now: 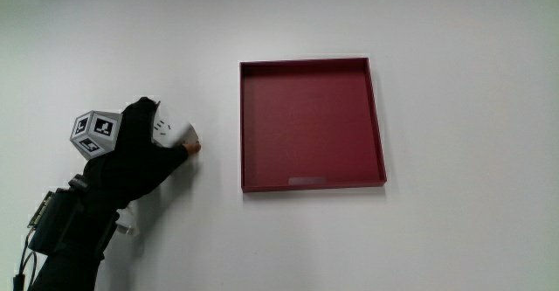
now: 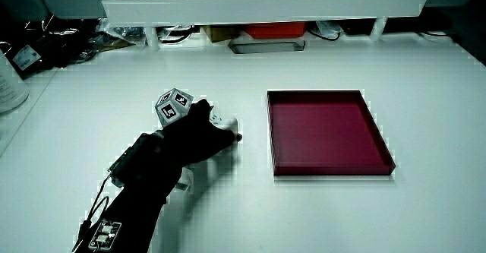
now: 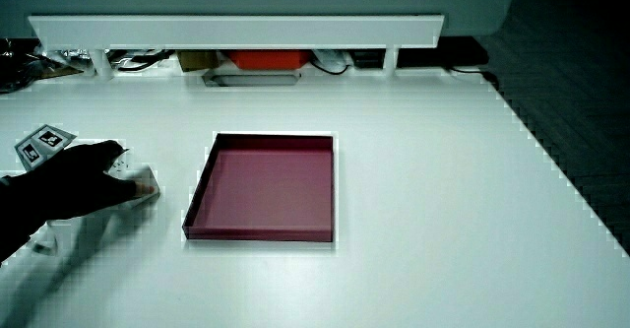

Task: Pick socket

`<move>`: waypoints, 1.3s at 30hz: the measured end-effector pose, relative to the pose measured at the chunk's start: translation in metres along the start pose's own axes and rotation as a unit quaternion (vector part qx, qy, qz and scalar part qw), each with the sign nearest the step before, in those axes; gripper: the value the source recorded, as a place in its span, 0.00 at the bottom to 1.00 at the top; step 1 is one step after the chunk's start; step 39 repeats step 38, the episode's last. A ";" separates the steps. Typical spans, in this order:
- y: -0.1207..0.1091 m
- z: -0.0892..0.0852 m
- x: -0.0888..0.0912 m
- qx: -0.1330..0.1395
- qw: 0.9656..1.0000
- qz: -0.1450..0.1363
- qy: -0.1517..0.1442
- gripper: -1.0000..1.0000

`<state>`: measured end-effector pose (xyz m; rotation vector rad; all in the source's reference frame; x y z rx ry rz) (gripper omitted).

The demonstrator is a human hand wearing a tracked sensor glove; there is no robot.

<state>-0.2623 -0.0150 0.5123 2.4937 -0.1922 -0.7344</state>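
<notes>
Hand [image 1: 144, 155] is lying low on the table, palm down, fingers [image 1: 179, 149] closing around a white socket [image 1: 172, 132]; patterned cube [image 1: 94, 133] riding on its back, forearm [image 1: 74, 221] trailing toward the person.

We looked straight down in the main view; both side views faced twelve o'clock, sharing the shallow dark-red square tray [image 1: 312, 186] [image 2: 331, 167] [image 3: 259, 232].

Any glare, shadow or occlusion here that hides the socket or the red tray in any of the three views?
Main view: the table is evenly lit with no glare, and the hand covers most of the white socket. In both side views the socket blends into the pale table under the dark hand; the red tray shows clearly, as in the main view.
</notes>
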 end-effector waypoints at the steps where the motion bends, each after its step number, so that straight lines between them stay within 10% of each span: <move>1: 0.000 -0.001 0.000 0.001 1.000 -0.004 -0.001 0.78; 11: -0.006 -0.002 0.000 0.034 0.999 -0.016 -0.005 1.00; 21: -0.013 0.008 0.018 0.039 0.998 -0.047 0.007 1.00; 32: -0.019 0.011 0.075 0.038 0.994 -0.097 -0.045 1.00; 33: -0.016 0.008 0.078 0.040 0.989 -0.130 -0.050 1.00; 34: -0.019 0.008 0.088 0.020 0.992 -0.098 -0.078 1.00; 39: -0.017 0.005 0.109 0.012 0.989 -0.125 -0.074 1.00</move>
